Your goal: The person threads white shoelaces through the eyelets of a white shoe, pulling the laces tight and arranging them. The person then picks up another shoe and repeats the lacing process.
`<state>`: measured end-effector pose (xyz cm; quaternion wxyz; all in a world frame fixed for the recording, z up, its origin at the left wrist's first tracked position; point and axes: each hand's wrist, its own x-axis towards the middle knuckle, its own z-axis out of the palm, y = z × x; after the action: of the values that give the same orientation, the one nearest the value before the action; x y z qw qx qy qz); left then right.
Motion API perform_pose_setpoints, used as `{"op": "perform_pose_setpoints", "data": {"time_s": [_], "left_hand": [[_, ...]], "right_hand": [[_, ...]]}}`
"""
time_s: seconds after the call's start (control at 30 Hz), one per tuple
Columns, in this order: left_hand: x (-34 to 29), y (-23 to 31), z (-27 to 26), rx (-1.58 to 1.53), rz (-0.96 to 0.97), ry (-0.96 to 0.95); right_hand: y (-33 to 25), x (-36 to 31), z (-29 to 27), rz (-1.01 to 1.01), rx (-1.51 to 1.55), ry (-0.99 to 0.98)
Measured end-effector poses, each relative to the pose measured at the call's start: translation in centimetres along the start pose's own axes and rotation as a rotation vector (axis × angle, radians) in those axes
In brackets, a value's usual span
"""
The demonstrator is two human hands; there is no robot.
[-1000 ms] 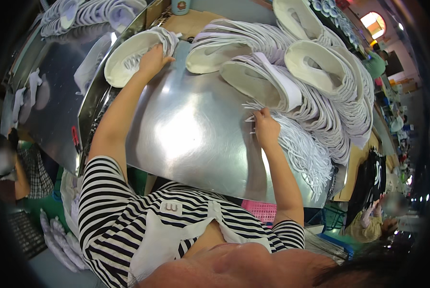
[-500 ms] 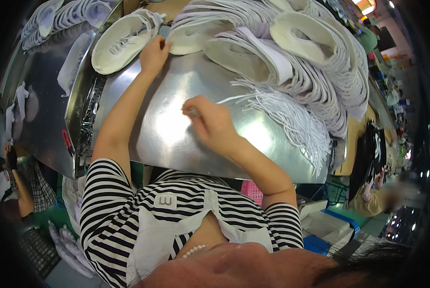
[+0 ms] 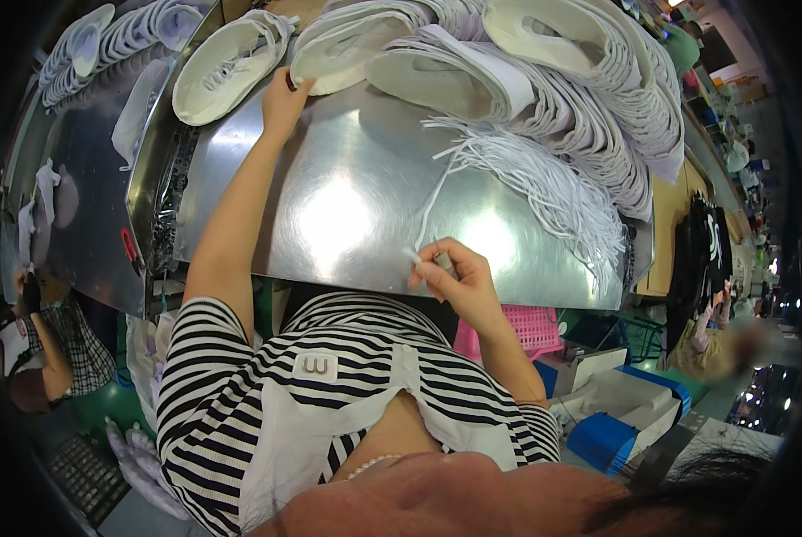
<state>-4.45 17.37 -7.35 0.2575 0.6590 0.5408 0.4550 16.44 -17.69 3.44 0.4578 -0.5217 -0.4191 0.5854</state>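
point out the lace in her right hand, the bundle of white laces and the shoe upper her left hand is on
white lace (image 3: 425, 215), head view, mid strand
bundle of white laces (image 3: 553, 192), head view, middle
white shoe upper (image 3: 343, 54), head view, its side

The right hand (image 3: 459, 282) pinches the end of a white lace (image 3: 428, 210), but the fingers hide the grip itself. The upper edge cuts off the white shoe uppers (image 3: 544, 54), and the person at the far right (image 3: 732, 336) is blurred, perhaps seated.

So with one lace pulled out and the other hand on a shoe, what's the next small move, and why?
Probably draw the shoe toward the body. The left hand rests on its near edge at the far side of the table, while the right hand pinches a lace end near the front edge, so the two are far apart.
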Motion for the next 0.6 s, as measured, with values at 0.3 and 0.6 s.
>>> {"op": "perform_pose_setpoints", "data": {"time_s": [0.3,0.6], "left_hand": [[-11.8,14.9,-7.5,0.138,0.714,0.368],[-19.7,13.2,-3.0,0.050,0.639,-0.282]], "right_hand": [[3.4,-1.2,-1.5,-0.080,0.007,0.150],[-2.0,-4.1,-1.8,-0.542,0.674,-0.473]]}}
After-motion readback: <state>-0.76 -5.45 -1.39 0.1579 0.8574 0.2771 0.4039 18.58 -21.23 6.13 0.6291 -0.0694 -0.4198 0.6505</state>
